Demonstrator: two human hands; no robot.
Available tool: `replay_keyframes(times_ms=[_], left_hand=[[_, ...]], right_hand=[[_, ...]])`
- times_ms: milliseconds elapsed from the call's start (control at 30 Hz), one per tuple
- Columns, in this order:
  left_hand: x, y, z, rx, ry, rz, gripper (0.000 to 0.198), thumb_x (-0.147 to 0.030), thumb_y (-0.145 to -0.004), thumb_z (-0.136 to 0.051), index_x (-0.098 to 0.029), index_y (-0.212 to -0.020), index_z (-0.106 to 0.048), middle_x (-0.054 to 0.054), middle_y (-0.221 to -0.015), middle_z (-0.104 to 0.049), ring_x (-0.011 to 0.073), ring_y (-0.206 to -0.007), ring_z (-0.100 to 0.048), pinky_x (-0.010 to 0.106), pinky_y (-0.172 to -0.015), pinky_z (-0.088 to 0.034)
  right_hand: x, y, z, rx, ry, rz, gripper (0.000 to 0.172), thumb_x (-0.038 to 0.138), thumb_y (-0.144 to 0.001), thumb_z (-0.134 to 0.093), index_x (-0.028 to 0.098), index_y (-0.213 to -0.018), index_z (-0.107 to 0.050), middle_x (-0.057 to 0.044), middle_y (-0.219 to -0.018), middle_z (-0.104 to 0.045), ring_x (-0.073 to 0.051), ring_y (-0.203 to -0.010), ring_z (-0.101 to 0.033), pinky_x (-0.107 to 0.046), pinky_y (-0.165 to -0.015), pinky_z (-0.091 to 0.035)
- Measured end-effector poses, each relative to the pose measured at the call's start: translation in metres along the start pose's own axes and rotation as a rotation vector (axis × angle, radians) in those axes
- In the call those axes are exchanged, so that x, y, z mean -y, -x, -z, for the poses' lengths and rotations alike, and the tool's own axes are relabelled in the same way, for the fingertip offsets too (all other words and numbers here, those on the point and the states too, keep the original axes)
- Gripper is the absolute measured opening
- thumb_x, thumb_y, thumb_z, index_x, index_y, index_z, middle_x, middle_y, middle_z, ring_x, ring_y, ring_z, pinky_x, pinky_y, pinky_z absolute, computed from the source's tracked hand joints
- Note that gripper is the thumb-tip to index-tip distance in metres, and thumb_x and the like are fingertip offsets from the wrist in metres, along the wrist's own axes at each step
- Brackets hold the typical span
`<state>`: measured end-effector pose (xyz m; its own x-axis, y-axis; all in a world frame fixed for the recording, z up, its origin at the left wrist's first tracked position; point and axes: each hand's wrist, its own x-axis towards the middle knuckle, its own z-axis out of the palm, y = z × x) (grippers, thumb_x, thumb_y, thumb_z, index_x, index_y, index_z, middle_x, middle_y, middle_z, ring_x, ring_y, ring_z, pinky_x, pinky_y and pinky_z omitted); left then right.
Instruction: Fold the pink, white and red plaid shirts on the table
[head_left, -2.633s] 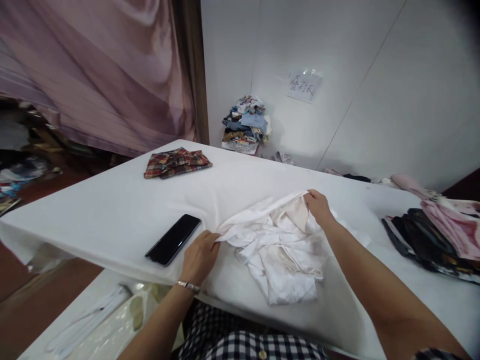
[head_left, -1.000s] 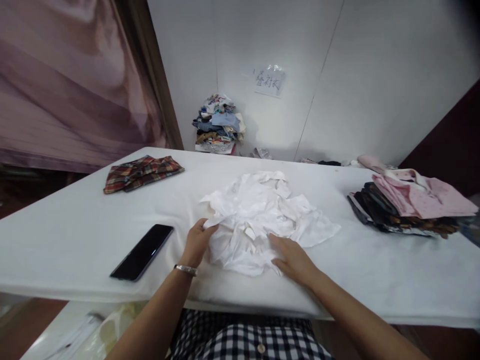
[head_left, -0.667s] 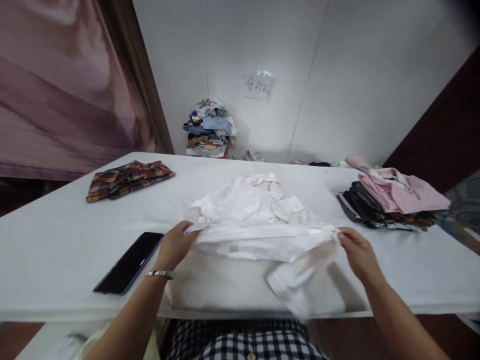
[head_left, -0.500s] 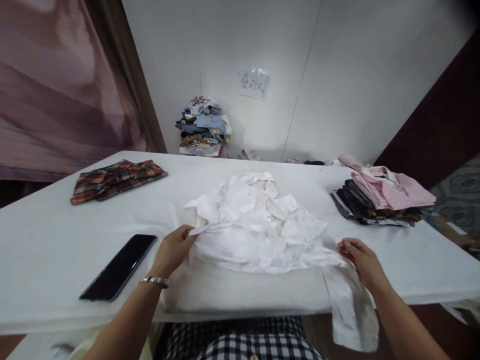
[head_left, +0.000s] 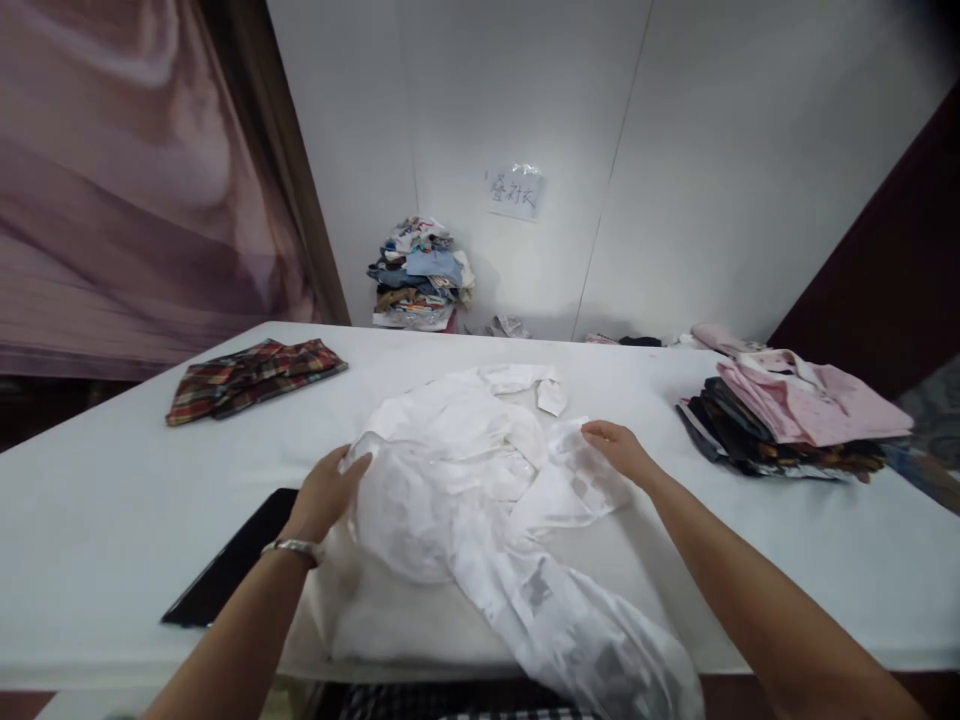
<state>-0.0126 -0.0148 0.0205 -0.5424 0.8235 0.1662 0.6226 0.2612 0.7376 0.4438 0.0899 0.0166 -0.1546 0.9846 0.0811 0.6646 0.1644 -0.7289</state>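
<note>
A white shirt (head_left: 420, 510) lies crumpled in front of me, with one sleeve trailing down over the table's near edge. My left hand (head_left: 328, 492) is closed on the fabric at the shirt's left side, thumb and fingers pinching it. At the upper right of the shirt, my right hand (head_left: 616, 447) grips another bit of the cloth with its fingertips. Folds hide the collar and the buttons, so I cannot tell how the shirt is turned. A black phone (head_left: 229, 565) lies beside my left forearm, partly covered by it.
On the white table (head_left: 420, 350), a folded plaid garment (head_left: 255, 378) lies at left. A stack of folded clothes (head_left: 814, 400), pink on top, stands at right. Behind the table are a tall clothes pile (head_left: 424, 270) and a paper sign (head_left: 515, 192) on the wall.
My right hand has moved up and left onto the shirt. The left hand has shifted slightly left, holding fabric. The sleeve at the near edge now hangs more toward the middle.
</note>
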Motion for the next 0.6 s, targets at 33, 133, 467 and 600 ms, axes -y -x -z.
replay_keyframes(times_ms=[33, 133, 467, 600], left_hand=[[-0.002, 0.000, -0.001, 0.013, -0.087, -0.028, 0.043, -0.047, -0.078, -0.054, -0.015, -0.106, -0.061, 0.015, -0.114, -0.064, 0.0323, -0.106, -0.059, 0.045, -0.091, -0.046], [-0.016, -0.008, -0.003, -0.024, -0.257, -0.159, 0.050, -0.047, -0.085, -0.045, -0.012, -0.120, -0.054, 0.016, -0.134, -0.052, 0.0317, -0.124, -0.047, 0.043, -0.103, -0.038], [-0.022, -0.099, -0.054, 0.297, -0.597, -0.083, 0.058, -0.053, -0.078, -0.051, -0.013, -0.120, -0.054, 0.020, -0.121, -0.060, 0.0342, -0.108, -0.058, 0.041, -0.084, -0.046], [-0.028, -0.127, -0.075, 0.319, -0.599, -0.062, 0.034, -0.039, -0.078, -0.051, -0.016, -0.101, -0.063, 0.018, -0.109, -0.066, 0.0317, -0.100, -0.062, 0.035, -0.077, -0.046]], right_hand=[[0.004, -0.016, -0.003, -0.010, 0.073, -0.019, 0.034, 0.038, -0.084, -0.049, 0.018, -0.107, -0.065, -0.007, -0.103, -0.071, -0.021, -0.092, -0.066, -0.034, -0.083, -0.051], [0.020, -0.052, -0.021, 0.013, 0.188, -0.066, 0.039, 0.041, -0.084, -0.052, 0.018, -0.113, -0.063, -0.009, -0.098, -0.071, -0.021, -0.082, -0.067, -0.032, -0.075, -0.051], [0.048, -0.074, -0.067, 0.410, 0.660, 0.097, 0.007, 0.018, -0.067, -0.066, 0.019, -0.072, -0.070, -0.011, -0.085, -0.072, -0.027, -0.085, -0.067, -0.034, -0.071, -0.050], [0.060, -0.142, -0.023, 0.238, 0.689, 0.041, 0.010, 0.009, -0.065, -0.063, 0.015, -0.071, -0.070, -0.014, -0.077, -0.070, -0.030, -0.084, -0.066, -0.039, -0.077, -0.049]])
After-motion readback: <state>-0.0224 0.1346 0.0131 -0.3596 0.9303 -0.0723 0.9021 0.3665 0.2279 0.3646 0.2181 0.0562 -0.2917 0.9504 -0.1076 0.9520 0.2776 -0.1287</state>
